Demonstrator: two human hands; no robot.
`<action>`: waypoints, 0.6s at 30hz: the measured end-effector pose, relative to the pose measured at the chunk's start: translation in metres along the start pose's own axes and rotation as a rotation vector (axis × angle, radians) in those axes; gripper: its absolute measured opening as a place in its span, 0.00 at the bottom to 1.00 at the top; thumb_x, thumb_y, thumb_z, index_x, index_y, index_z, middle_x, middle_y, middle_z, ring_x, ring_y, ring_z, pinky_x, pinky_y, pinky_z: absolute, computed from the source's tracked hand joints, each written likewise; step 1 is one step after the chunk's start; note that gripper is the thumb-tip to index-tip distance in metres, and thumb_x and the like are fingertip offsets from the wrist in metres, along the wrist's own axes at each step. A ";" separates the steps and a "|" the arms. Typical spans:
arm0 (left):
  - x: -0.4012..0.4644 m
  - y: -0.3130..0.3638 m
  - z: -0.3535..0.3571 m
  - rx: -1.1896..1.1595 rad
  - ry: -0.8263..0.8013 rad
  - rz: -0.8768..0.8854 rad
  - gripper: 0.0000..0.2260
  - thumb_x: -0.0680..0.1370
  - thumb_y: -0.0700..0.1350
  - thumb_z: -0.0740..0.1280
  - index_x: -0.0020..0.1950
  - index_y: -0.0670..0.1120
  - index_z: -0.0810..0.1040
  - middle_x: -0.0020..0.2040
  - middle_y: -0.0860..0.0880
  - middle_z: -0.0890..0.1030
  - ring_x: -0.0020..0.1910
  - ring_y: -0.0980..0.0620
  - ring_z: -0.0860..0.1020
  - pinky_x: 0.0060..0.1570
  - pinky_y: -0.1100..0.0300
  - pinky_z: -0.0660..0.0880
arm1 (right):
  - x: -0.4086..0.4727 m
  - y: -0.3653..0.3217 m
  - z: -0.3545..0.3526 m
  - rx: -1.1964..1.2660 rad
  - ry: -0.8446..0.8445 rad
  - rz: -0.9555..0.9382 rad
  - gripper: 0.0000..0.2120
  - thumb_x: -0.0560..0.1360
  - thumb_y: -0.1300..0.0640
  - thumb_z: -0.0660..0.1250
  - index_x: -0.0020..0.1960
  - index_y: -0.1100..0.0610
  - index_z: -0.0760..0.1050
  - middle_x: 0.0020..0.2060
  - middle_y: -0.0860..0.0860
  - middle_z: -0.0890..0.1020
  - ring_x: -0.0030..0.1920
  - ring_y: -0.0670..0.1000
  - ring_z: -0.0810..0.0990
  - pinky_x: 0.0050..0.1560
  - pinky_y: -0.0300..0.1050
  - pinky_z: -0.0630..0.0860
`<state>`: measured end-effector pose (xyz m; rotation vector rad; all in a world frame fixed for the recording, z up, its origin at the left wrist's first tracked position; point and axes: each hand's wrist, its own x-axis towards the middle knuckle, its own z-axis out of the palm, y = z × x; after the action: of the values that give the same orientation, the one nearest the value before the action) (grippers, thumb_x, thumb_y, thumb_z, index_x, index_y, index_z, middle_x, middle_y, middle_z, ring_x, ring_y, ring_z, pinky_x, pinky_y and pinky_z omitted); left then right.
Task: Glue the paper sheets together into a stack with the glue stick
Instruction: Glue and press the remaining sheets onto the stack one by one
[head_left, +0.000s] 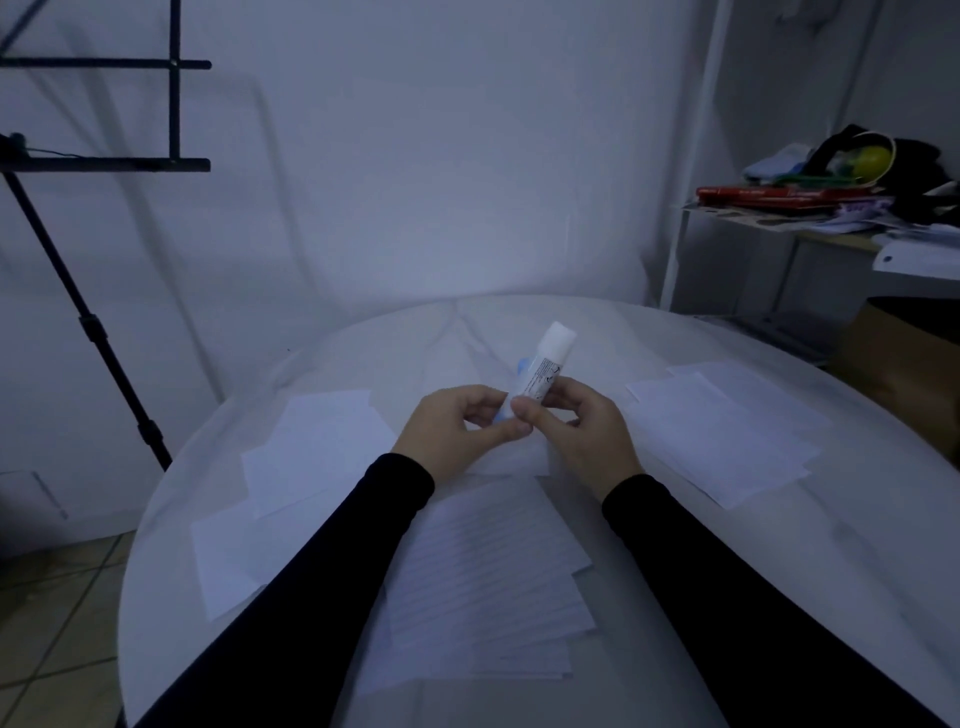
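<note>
Both hands pinch the glue stick (543, 366) above the table (675, 597): left hand (457, 423) at its blue base, right hand (582, 426) on the barrel; fingers hide the lower end; paper sheets (488, 566) lie beneath, partly covered by sleeves (322, 561).

A single head-worn wide-angle camera is looking forward and down from the near edge of the round worktop (779, 597), sitting close above it, facing the far wall (441, 156), taking in a shelf (831, 234) at far right
</note>
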<state>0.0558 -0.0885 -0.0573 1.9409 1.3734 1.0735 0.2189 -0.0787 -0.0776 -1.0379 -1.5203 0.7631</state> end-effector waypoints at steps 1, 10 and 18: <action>0.000 0.000 -0.001 -0.015 0.009 0.001 0.10 0.71 0.50 0.75 0.51 0.51 0.84 0.41 0.54 0.84 0.39 0.61 0.79 0.38 0.75 0.69 | 0.001 0.001 -0.002 -0.018 -0.022 0.013 0.06 0.71 0.51 0.72 0.48 0.47 0.80 0.45 0.43 0.84 0.51 0.44 0.80 0.50 0.40 0.73; 0.001 -0.014 -0.015 -0.077 0.222 -0.152 0.07 0.72 0.54 0.72 0.39 0.51 0.82 0.32 0.49 0.73 0.31 0.56 0.69 0.30 0.68 0.63 | 0.003 0.015 -0.019 -0.727 -0.294 0.084 0.18 0.73 0.43 0.67 0.61 0.45 0.76 0.63 0.43 0.76 0.65 0.48 0.71 0.68 0.52 0.64; 0.001 -0.013 -0.019 -0.139 0.367 -0.180 0.08 0.73 0.54 0.71 0.44 0.50 0.82 0.34 0.47 0.77 0.34 0.54 0.74 0.33 0.65 0.67 | 0.006 0.020 -0.026 -0.823 -0.278 0.111 0.14 0.76 0.53 0.64 0.61 0.46 0.77 0.66 0.43 0.73 0.68 0.49 0.69 0.67 0.48 0.62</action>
<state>0.0337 -0.0838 -0.0568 1.5394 1.5816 1.4437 0.2479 -0.0665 -0.0874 -1.6743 -2.1024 0.3437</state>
